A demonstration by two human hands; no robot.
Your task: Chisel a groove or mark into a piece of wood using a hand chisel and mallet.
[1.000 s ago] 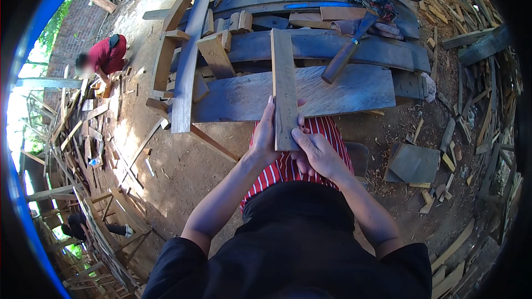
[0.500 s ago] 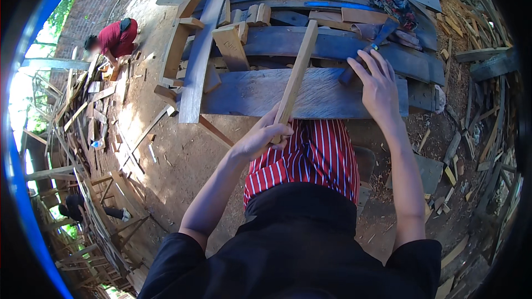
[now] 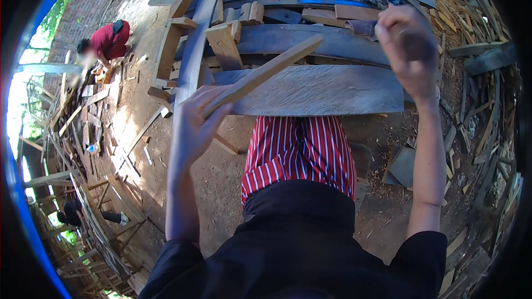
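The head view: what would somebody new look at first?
Probably the bright red-and-white striped trousers, right in the middle below the workbench. Next, the two raised hands: the left hand grips a wooden strip slanting up to the right, and the right hand, at upper right, grips something dark and blurred. At upper left, a person in red bends over.
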